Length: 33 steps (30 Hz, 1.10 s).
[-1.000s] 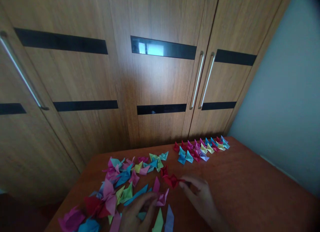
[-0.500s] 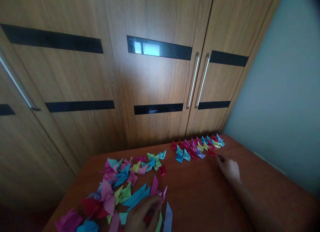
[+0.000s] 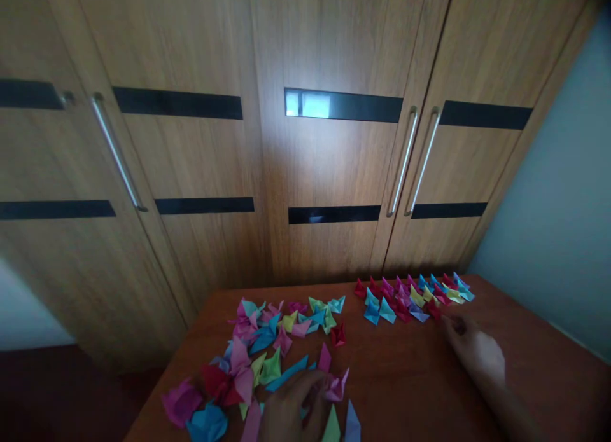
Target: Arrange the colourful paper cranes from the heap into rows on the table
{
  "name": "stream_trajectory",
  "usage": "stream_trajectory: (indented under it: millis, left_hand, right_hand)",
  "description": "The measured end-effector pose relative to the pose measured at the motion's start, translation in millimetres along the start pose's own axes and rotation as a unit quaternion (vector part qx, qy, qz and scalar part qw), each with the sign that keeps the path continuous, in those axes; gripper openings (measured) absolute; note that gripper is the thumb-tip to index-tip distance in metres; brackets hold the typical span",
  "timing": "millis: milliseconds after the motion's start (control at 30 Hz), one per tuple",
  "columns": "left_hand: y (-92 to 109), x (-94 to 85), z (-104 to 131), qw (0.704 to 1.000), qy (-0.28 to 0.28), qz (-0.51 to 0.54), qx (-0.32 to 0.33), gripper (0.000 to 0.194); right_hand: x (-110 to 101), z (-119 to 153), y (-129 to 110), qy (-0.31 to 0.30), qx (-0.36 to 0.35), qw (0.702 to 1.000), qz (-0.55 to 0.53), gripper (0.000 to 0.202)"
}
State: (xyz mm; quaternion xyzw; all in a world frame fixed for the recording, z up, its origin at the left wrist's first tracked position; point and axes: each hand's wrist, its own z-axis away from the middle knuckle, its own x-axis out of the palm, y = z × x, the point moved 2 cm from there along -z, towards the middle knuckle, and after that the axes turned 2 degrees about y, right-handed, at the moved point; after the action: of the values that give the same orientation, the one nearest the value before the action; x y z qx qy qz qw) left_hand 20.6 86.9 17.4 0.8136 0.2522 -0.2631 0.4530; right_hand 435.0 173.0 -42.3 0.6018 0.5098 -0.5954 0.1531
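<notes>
My right hand (image 3: 480, 353) is at the right of the table, its fingertips pinched at a small red folded paper piece (image 3: 433, 309). That piece stands at the near right end of a cluster of upright folded paper pieces (image 3: 401, 296) in red, magenta, blue, yellow and lilac. My left hand (image 3: 296, 407) is low in the view with curled fingers, their tips at a pink folded paper piece (image 3: 338, 387); the exact grip is partly hidden. Around it lie a blue paper piece (image 3: 286, 373), a green one (image 3: 332, 424) and a lilac one (image 3: 352, 423).
More folded paper pieces (image 3: 267, 331) are spread over the left of the reddish-brown table (image 3: 401, 385). A single red piece (image 3: 338, 334) lies between the two groups. Behind the table rises a wooden wardrobe (image 3: 334, 162) with metal handles; a pale wall (image 3: 563, 226) borders the right.
The view has turned left. My right hand has shifted the red paper piece slightly left, closer to the cluster. My left fingertips have moved a little forward at the pink piece.
</notes>
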Motion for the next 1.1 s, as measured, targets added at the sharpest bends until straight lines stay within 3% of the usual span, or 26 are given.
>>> stream_trajectory:
  millis: [67, 167, 300, 400, 567, 867, 1100]
  left_hand:
    - [-1, -7.8, -1, 0.999, -0.003, -0.043, -0.030, 0.025]
    - [-11, -14.4, -2, 0.992, 0.000, -0.110, -0.056, 0.029]
    - [-24, -19.7, -5, 0.980, -0.006, -0.175, -0.089, 0.030]
    - [-26, -25.5, -10, 0.968, -0.031, -0.214, -0.126, 0.032]
    - [-29, -31.1, -21, 0.944, -0.093, -0.277, -0.153, 0.032]
    - [-33, -22.3, -48, 0.915, -0.096, -0.368, -0.135, 0.028]
    - [-25, -10.9, -48, 0.902, -0.120, -0.398, -0.118, 0.028]
  right_hand:
    - [-6, 9, -12, 0.030, -0.020, 0.998, -0.058, 0.048]
    - [-7, 31, -48, 0.020, -0.074, 0.979, -0.187, 0.043]
    - [10, 77, -108, -0.079, -0.130, 0.927, -0.343, 0.038]
    - [26, 109, -135, -0.169, -0.126, 0.890, -0.404, 0.036]
    - [31, 132, -140, -0.195, -0.161, 0.890, -0.380, 0.032]
    - [24, 132, -142, -0.204, -0.181, 0.881, -0.387, 0.032]
    - [17, 131, -143, -0.190, -0.188, 0.880, -0.391, 0.031]
